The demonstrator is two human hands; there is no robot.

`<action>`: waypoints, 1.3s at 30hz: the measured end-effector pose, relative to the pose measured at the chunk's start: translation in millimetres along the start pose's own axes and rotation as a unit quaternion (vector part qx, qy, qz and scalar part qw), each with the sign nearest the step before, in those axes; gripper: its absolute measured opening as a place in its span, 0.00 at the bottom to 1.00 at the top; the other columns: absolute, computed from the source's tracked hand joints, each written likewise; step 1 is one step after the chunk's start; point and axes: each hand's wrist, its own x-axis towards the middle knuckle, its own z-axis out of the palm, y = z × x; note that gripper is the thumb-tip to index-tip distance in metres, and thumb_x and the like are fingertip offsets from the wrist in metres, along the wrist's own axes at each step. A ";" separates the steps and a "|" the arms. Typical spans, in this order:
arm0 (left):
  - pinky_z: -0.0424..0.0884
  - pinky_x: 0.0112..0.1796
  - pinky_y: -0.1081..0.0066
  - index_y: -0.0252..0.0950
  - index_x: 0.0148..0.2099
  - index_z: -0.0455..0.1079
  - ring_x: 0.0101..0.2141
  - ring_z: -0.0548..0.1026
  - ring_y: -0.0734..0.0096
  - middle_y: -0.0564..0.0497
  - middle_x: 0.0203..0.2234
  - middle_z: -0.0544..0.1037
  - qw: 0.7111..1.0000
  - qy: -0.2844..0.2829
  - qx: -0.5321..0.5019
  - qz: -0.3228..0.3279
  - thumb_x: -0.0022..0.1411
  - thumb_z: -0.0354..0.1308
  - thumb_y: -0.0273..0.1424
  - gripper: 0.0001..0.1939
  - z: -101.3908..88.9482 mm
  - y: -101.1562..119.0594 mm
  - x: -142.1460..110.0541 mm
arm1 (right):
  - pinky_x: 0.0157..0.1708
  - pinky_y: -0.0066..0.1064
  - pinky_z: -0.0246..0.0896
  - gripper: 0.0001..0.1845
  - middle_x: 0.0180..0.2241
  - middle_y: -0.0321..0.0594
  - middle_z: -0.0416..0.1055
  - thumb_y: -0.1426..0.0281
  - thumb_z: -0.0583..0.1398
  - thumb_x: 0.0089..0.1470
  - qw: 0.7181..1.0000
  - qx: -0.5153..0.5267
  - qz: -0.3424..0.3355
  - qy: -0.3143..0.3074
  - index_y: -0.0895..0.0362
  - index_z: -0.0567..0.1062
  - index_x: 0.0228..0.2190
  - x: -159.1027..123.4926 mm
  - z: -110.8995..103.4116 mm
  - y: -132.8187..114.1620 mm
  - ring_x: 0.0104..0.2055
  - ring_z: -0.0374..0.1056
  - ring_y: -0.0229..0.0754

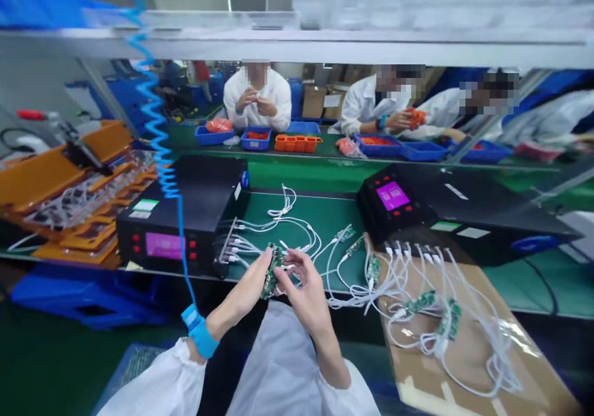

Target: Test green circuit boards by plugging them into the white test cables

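A green circuit board (271, 275) is held upright between my two hands above the bench's front edge. My left hand (253, 283) grips its left side and wears a blue wrist strap (199, 331) with a coiled cord. My right hand (304, 286) has its thumb and curled fingers at the board's right side; what lies inside those fingers is partly hidden. Just behind the hands, white cables (306, 233) run from a black tester (180, 212). To the right, several more boards, one of them a green board (374, 268), are plugged to white cables.
A second black tester (445, 208) with a lit purple screen stands at the right, beside a cardboard sheet (413, 366) bearing cables and boards. An orange fixture (88, 230) is at left. A blue coiled cord (155, 106) hangs in front. Co-workers sit beyond blue bins (255, 138).
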 end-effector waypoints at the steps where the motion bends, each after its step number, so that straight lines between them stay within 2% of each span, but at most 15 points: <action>1: 0.73 0.47 0.63 0.36 0.56 0.74 0.44 0.78 0.57 0.43 0.39 0.81 0.999 0.032 0.024 0.019 0.64 0.53 0.64 0.38 -0.2 5.6 6.2 | 0.37 0.34 0.76 0.26 0.45 0.44 0.75 0.55 0.68 0.56 1.000 0.014 0.003 0.008 0.54 0.74 0.51 7.0 1.8 0.9 0.40 0.73 0.43; 3: 0.68 0.55 0.63 0.39 0.58 0.73 0.55 0.74 0.55 0.42 0.50 0.80 0.994 0.052 0.086 0.042 0.66 0.56 0.59 0.33 -2.6 19.3 21.5 | 0.35 0.34 0.74 0.21 0.42 0.44 0.77 0.55 0.66 0.58 0.999 0.030 -0.001 0.014 0.55 0.76 0.48 24.4 4.3 1.6 0.39 0.73 0.44; 4: 0.68 0.55 0.63 0.39 0.58 0.73 0.55 0.74 0.55 0.43 0.51 0.80 0.991 0.041 0.117 0.043 0.66 0.57 0.58 0.32 -4.3 27.5 30.3 | 0.37 0.35 0.74 0.20 0.41 0.44 0.77 0.56 0.65 0.59 0.999 0.030 -0.008 0.020 0.55 0.77 0.46 34.4 5.2 1.4 0.39 0.73 0.44; 7: 0.73 0.48 0.64 0.36 0.57 0.72 0.45 0.77 0.58 0.46 0.41 0.81 0.984 -0.020 0.170 0.040 0.65 0.61 0.53 0.29 -9.4 56.2 59.6 | 0.42 0.36 0.71 0.16 0.40 0.43 0.79 0.59 0.65 0.61 0.998 0.015 -0.038 0.054 0.55 0.78 0.45 66.7 6.6 -2.1 0.41 0.74 0.44; 10: 0.75 0.39 0.67 0.35 0.54 0.71 0.36 0.79 0.64 0.49 0.36 0.80 0.987 -0.060 0.146 0.017 0.63 0.65 0.47 0.25 -13.3 84.7 90.3 | 0.44 0.36 0.70 0.12 0.41 0.42 0.78 0.63 0.64 0.62 0.995 -0.019 -0.080 0.065 0.55 0.78 0.45 97.4 0.7 -9.0 0.42 0.74 0.44; 13: 0.75 0.34 0.69 0.34 0.49 0.70 0.30 0.78 0.68 0.48 0.35 0.80 0.992 -0.066 0.109 0.002 0.62 0.67 0.43 0.21 -16.3 106.9 121.1 | 0.49 0.39 0.69 0.11 0.44 0.45 0.77 0.66 0.61 0.66 0.977 -0.153 -0.111 0.098 0.56 0.77 0.48 121.7 -16.5 -14.1 0.47 0.73 0.48; 15: 0.75 0.33 0.70 0.34 0.45 0.68 0.29 0.79 0.69 0.48 0.34 0.80 0.992 -0.047 0.113 0.021 0.62 0.68 0.40 0.18 -17.8 116.5 141.7 | 0.53 0.44 0.66 0.13 0.47 0.51 0.76 0.69 0.60 0.66 0.941 -0.298 -0.079 0.139 0.57 0.76 0.50 134.5 -30.3 -13.4 0.51 0.71 0.53; 17: 0.76 0.32 0.70 0.34 0.42 0.68 0.29 0.79 0.69 0.48 0.33 0.80 0.992 -0.024 0.123 0.032 0.61 0.70 0.37 0.16 -18.6 121.4 161.8 | 0.54 0.46 0.65 0.15 0.50 0.56 0.74 0.72 0.60 0.65 0.897 -0.418 -0.017 0.141 0.60 0.75 0.53 145.8 -41.1 -9.4 0.54 0.70 0.57; 19: 0.76 0.32 0.70 0.33 0.40 0.68 0.29 0.80 0.68 0.48 0.32 0.80 0.992 -0.020 0.124 0.023 0.60 0.71 0.34 0.16 -18.8 121.7 180.2 | 0.54 0.45 0.65 0.17 0.52 0.57 0.73 0.72 0.61 0.64 0.870 -0.481 0.035 0.103 0.61 0.74 0.54 155.9 -47.2 -3.6 0.54 0.70 0.57; 22: 0.76 0.33 0.68 0.33 0.37 0.68 0.30 0.80 0.66 0.46 0.31 0.80 0.992 -0.053 0.118 0.009 0.63 0.68 0.33 0.13 -18.8 117.2 201.3 | 0.53 0.41 0.65 0.21 0.55 0.58 0.72 0.71 0.64 0.63 0.844 -0.523 0.114 0.041 0.61 0.73 0.56 166.8 -51.5 5.0 0.57 0.71 0.57; 25: 0.76 0.35 0.67 0.33 0.36 0.68 0.31 0.80 0.65 0.45 0.30 0.80 0.987 -0.096 0.128 0.013 0.67 0.63 0.33 0.10 -18.3 115.0 212.1 | 0.50 0.39 0.66 0.19 0.52 0.58 0.75 0.73 0.62 0.63 0.820 -0.544 0.176 0.009 0.61 0.74 0.55 169.2 -59.2 10.3 0.56 0.73 0.56; 29: 0.74 0.34 0.67 0.31 0.35 0.69 0.30 0.79 0.66 0.44 0.29 0.80 0.981 -0.134 0.135 0.026 0.70 0.58 0.30 0.09 -15.7 122.2 215.3 | 0.50 0.38 0.66 0.19 0.52 0.56 0.75 0.77 0.54 0.65 0.805 -0.567 0.176 0.003 0.60 0.74 0.54 163.9 -72.1 10.9 0.55 0.74 0.54; 34: 0.75 0.35 0.66 0.30 0.34 0.70 0.30 0.80 0.66 0.42 0.29 0.80 0.994 -0.063 0.092 0.006 0.72 0.54 0.25 0.11 -11.8 135.2 216.4 | 0.51 0.41 0.65 0.21 0.54 0.64 0.70 0.79 0.54 0.62 0.770 -0.617 0.157 0.043 0.66 0.73 0.56 166.7 -67.3 15.4 0.56 0.70 0.60; 36: 0.76 0.37 0.65 0.30 0.35 0.69 0.31 0.80 0.66 0.42 0.30 0.81 0.997 -0.051 0.063 0.011 0.73 0.54 0.25 0.10 -10.4 139.2 215.8 | 0.53 0.42 0.64 0.20 0.55 0.61 0.69 0.76 0.57 0.63 0.778 -0.618 0.110 0.019 0.64 0.73 0.56 174.9 -58.1 22.5 0.57 0.68 0.60; 39: 0.76 0.38 0.65 0.31 0.35 0.68 0.31 0.80 0.66 0.43 0.30 0.80 0.998 -0.044 0.033 0.009 0.73 0.54 0.25 0.10 -9.9 141.4 214.6 | 0.57 0.41 0.61 0.20 0.53 0.52 0.72 0.71 0.63 0.63 0.812 -0.578 0.026 -0.074 0.59 0.74 0.56 190.3 -41.8 37.0 0.56 0.67 0.54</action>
